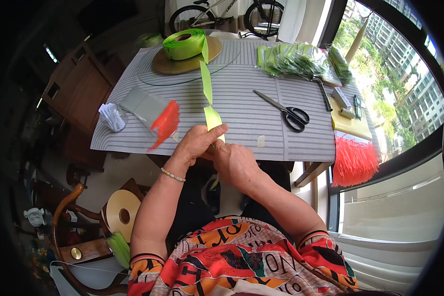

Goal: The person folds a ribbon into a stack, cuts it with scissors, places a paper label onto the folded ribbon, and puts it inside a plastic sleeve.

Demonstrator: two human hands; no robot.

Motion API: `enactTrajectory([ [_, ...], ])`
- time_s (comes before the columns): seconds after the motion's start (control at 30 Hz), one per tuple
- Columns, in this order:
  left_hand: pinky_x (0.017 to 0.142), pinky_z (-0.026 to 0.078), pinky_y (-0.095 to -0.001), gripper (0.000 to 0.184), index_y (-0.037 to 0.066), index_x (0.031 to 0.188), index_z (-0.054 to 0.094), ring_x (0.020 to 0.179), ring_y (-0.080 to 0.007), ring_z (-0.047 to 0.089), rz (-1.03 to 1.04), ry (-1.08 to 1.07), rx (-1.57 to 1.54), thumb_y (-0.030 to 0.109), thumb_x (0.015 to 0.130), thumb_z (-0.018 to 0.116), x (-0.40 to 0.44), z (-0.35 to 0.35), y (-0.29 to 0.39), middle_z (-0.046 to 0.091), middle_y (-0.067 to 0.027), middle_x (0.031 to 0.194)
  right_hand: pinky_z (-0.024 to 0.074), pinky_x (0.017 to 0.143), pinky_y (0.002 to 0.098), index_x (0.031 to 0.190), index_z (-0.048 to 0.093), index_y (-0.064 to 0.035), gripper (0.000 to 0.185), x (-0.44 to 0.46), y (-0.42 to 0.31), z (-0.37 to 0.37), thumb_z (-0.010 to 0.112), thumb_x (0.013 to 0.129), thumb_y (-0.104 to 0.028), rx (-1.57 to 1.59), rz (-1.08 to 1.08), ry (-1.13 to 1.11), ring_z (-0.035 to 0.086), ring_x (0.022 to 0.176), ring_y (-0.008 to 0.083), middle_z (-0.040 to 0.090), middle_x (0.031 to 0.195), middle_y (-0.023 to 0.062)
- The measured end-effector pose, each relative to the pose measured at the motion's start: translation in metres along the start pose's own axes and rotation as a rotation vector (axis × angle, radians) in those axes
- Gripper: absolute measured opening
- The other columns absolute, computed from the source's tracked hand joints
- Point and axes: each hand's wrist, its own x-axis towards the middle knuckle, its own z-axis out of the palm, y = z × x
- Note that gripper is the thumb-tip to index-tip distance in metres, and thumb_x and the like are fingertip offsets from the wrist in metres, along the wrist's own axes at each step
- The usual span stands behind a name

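Observation:
A green ribbon (206, 84) runs from a large green roll (184, 43) on a round brown board (162, 63) down to the table's front edge. There my left hand (197, 143) pinches it between thumb and fingers. My right hand (236, 163) is closed right beside the left, knuckles up, touching the ribbon's lower part; its fingertips are hidden. A short piece of ribbon shows below the hands. Black-handled scissors (295, 118) lie to the right with their blades apart. Left of my hands, red strips (166, 123) lie with a clear plastic sleeve (144, 104).
Packed green bundles (293, 59) lie at the back right of the striped table (251, 98). A red fringe bundle (355, 160) hangs over the right edge near a yellow pad (351, 121). White folded papers (112, 117) stand at left. A cream roll (123, 215) is below the table.

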Motion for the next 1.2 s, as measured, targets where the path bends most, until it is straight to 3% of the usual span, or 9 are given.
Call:
enactTrajectory([
  [0.3, 0.075, 0.058, -0.0367, 0.024, -0.007, 0.105, 0.063, 0.084, -0.025, 0.069, -0.02, -0.012, -0.437, 0.014, 0.094, 0.06, 0.007, -0.008, -0.021, 0.069, -0.0177, 0.095, 0.0543, 0.06, 0.0415, 0.114, 0.059, 0.0013, 0.044, -0.009, -0.001, -0.005, 0.067, 0.089, -0.035, 0.124, -0.087, 0.029, 0.069, 0.068, 0.0312, 0.067, 0.072, 0.0183],
  [0.4, 0.077, 0.059, -0.0404, 0.029, -0.01, 0.111, 0.059, 0.088, -0.0318, 0.07, -0.002, -0.028, -0.467, 0.014, 0.095, 0.058, -0.018, -0.023, -0.019, 0.068, -0.0207, 0.099, 0.0542, 0.06, 0.0339, 0.128, 0.056, -0.0012, 0.047, -0.014, 0.022, -0.015, 0.064, 0.094, -0.033, 0.576, 0.042, -0.024, 0.068, 0.065, 0.0204, 0.067, 0.071, 0.0129],
  [0.43, 0.077, 0.059, -0.0406, 0.031, -0.011, 0.113, 0.058, 0.088, -0.0339, 0.07, -0.015, -0.05, -0.499, 0.015, 0.095, 0.057, -0.034, -0.026, -0.015, 0.068, -0.0214, 0.099, 0.055, 0.063, 0.029, 0.131, 0.053, 0.0012, 0.049, -0.012, 0.027, -0.026, 0.062, 0.096, -0.032, 0.788, 0.201, -0.158, 0.066, 0.072, 0.0142, 0.068, 0.086, 0.0103],
  [0.53, 0.079, 0.059, -0.0461, 0.034, -0.011, 0.116, 0.057, 0.09, -0.0373, 0.07, -0.077, -0.064, -0.536, 0.016, 0.095, 0.057, -0.085, -0.039, -0.021, 0.067, -0.0232, 0.102, 0.0575, 0.078, 0.0326, 0.136, 0.046, 0.005, 0.054, 0.008, 0.057, 0.005, 0.058, 0.099, -0.033, 1.291, 0.271, -0.125, 0.065, 0.096, 0.0207, 0.062, 0.114, 0.0147],
  [0.67, 0.083, 0.058, -0.0492, 0.037, -0.013, 0.115, 0.057, 0.092, -0.0398, 0.069, -0.176, -0.061, -0.527, 0.017, 0.093, 0.06, -0.17, -0.051, -0.028, 0.066, -0.0255, 0.104, 0.0538, 0.09, 0.0381, 0.137, 0.039, 0.0059, 0.053, 0.054, 0.043, 0.032, 0.054, 0.101, -0.03, 1.765, 0.401, -0.115, 0.062, 0.106, 0.0275, 0.056, 0.123, 0.0186],
  [0.77, 0.087, 0.057, -0.0509, 0.033, -0.014, 0.115, 0.059, 0.093, -0.0421, 0.069, -0.289, -0.128, -0.625, 0.012, 0.094, 0.058, -0.227, -0.053, -0.04, 0.065, -0.0288, 0.108, 0.0561, 0.085, 0.0367, 0.125, 0.05, 0.002, 0.04, 0.104, 0.028, 0.057, 0.057, 0.1, -0.029, 2.027, 0.398, -0.133, 0.065, 0.099, 0.0241, 0.062, 0.115, 0.0148],
  [0.97, 0.088, 0.057, -0.0502, 0.03, -0.013, 0.115, 0.059, 0.097, -0.0401, 0.068, -0.327, 0.065, -0.631, 0.01, 0.095, 0.056, -0.278, -0.055, -0.088, 0.065, -0.0259, 0.108, 0.053, 0.063, 0.028, 0.104, 0.058, -0.0039, 0.016, 0.125, 0.013, 0.068, 0.061, 0.096, -0.018, 1.832, 0.352, -0.038, 0.066, 0.079, 0.0154, 0.066, 0.093, 0.0065],
  [1.0, 0.085, 0.055, -0.0593, 0.031, -0.011, 0.117, 0.057, 0.098, -0.0419, 0.067, -0.303, 0.104, -0.641, 0.009, 0.094, 0.057, -0.277, -0.063, -0.108, 0.065, -0.0262, 0.11, 0.0488, 0.057, 0.0255, 0.101, 0.058, -0.0043, 0.011, 0.114, 0.008, 0.056, 0.062, 0.094, -0.012, 1.839, 0.38, -0.018, 0.063, 0.069, 0.0141, 0.065, 0.085, 0.0038],
  [1.2, 0.082, 0.058, -0.0469, 0.035, -0.009, 0.12, 0.056, 0.096, -0.0374, 0.069, -0.308, 0.15, -0.569, 0.016, 0.095, 0.057, -0.183, -0.075, -0.17, 0.066, -0.0239, 0.109, 0.0444, 0.051, 0.0248, 0.098, 0.057, -0.0035, 0.01, 0.031, 0.026, 0.04, 0.064, 0.092, -0.008, 1.898, 0.388, 0.046, 0.061, 0.062, 0.0138, 0.063, 0.083, 0.0054],
])
